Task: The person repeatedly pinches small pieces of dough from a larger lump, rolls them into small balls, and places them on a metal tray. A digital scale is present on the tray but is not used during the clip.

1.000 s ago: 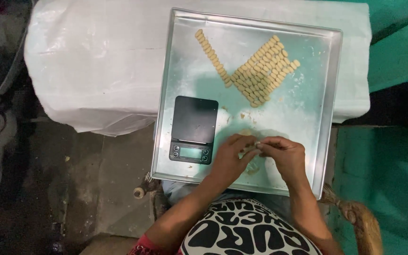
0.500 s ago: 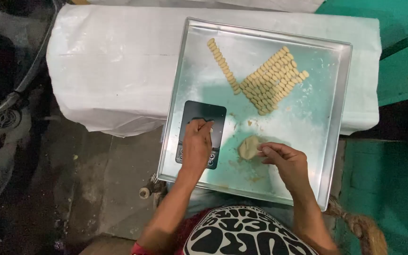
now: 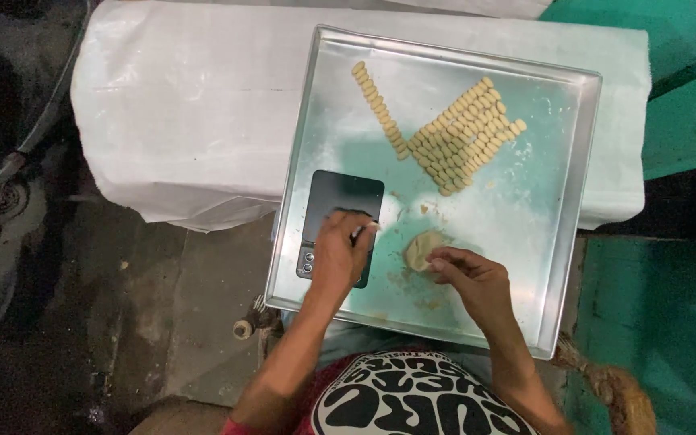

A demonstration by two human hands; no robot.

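Pale dough lump (image 3: 422, 248) is sitting just left of your right grip (image 3: 472, 283), whose fingertips are touching it. Your left grip (image 3: 341, 251) is pinching a small dough piece (image 3: 361, 231) over the black scale (image 3: 340, 225).

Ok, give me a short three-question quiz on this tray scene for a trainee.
1. True or false: the left hand is over the black scale.
2. What does the right hand touch? A) the dough lump B) the rows of small dough pieces C) the white sack
3. Fill in: everything sits on a square metal ____.

Key: 1 true; 2 A; 3 tray.
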